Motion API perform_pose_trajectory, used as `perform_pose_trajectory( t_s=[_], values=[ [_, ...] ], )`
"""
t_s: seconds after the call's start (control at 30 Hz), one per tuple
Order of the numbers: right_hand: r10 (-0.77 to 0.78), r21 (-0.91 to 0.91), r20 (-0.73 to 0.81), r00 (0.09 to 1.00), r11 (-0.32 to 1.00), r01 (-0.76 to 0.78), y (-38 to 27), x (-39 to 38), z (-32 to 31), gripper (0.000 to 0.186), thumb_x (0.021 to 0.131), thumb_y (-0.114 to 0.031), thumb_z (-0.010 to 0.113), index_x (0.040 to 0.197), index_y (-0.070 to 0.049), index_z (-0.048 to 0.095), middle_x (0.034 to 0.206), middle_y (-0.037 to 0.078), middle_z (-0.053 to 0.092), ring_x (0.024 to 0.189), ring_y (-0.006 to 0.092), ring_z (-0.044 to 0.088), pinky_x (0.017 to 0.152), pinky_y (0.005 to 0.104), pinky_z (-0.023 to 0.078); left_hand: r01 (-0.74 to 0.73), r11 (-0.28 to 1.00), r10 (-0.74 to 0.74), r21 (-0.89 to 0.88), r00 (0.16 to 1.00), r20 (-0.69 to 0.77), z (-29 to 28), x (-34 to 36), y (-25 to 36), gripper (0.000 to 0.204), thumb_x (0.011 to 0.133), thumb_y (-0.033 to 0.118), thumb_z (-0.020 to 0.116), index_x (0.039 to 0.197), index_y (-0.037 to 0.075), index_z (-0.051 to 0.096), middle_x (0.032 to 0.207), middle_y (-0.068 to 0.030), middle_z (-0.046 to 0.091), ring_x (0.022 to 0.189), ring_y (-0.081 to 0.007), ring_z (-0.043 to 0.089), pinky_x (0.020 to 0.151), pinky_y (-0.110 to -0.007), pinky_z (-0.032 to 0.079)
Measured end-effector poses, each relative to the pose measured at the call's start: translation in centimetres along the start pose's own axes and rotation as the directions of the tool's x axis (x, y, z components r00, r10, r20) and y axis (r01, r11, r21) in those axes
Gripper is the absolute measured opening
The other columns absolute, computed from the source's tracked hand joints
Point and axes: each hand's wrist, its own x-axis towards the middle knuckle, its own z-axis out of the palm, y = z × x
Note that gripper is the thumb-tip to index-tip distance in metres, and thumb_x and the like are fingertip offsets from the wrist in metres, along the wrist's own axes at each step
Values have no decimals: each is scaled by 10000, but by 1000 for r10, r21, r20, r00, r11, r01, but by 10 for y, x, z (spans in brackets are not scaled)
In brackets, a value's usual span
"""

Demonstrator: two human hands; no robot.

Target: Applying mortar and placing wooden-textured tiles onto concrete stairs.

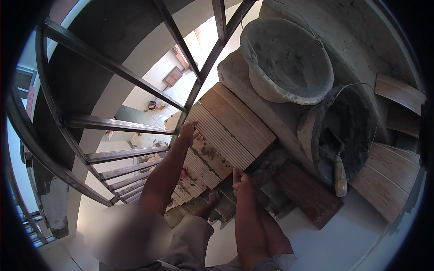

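A wood-look stair tile [235, 112] lies on a step, with a pale ridged tile strip [221, 137] along its near edge. My left hand [188, 131] is at the strip's left end beside the railing, fingers bent over its edge. At the other end, my right hand [242, 181] is closed with its fingertips against the strip's corner. Part of both grips is hidden. Below the strip, a lower tread [210, 156] is spotted with grey mortar. To the right, a trowel [340, 174] with a wooden handle rests in a bucket [312, 131] of dark mortar.
A wide mortar-caked basin [289, 61] stands on the concrete steps beyond the bucket. A metal railing [122, 124] runs along my left, above a lower floor. A dark brown board [307, 194] lies at right, near stacked wood-look tiles [389, 178]. My bare feet are on the lower steps.
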Motion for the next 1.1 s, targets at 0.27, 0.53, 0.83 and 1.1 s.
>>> perform_pose_trajectory(
  t_s=[0.27, 0.53, 0.83, 1.1],
  values=[
    [-28, 20, -12, 1000, 999, 28, -6, 2, -1, 110, 942, -48, 583, 1006, -5, 662, 935, 126, 714, 837, 262, 720, 698, 351, 650, 47, 998, -50, 41, 997, 58, 7, 2, 5, 384, 983, 294, 541, 1334, 138, 554, 1401, -15, 477, 1295, -222, 446, 1044, -477, 401],
    [10, 134, -24, 1000, 991, -6, -4, 1, 2, 71, 900, -3, 639, 955, 38, 659, 911, 144, 709, 831, 284, 724, 699, 321, 659, 9, 1000, -10, -29, 999, -38, 5, 12, 3, 388, 889, 306, 709, 1146, 41, 590, 1164, -128, 570, 1115, -276, 539, 906, -478, 515],
    [-2, 151, -83, 997, 988, 15, -8, -18, 4, 71, 902, -38, 627, 940, -4, 677, 907, 101, 724, 815, 237, 731, 693, 314, 648, 117, 993, -117, 5, 987, 107, 14, -9, 11, 539, 952, 333, 610, 1419, 125, 440, 1476, -47, 395, 1381, -258, 368, 1061, -549, 387],
    [-29, 116, 79, 996, 993, 19, -11, 7, -10, 104, 936, -103, 620, 881, -33, 673, 838, 94, 714, 769, 229, 718, 665, 353, 646, 116, 990, -99, -83, 976, 193, 26, -26, 0, 553, 953, 370, 605, 1423, 140, 428, 1442, -74, 414, 1314, -272, 442, 1004, -552, 442]
  ],
)
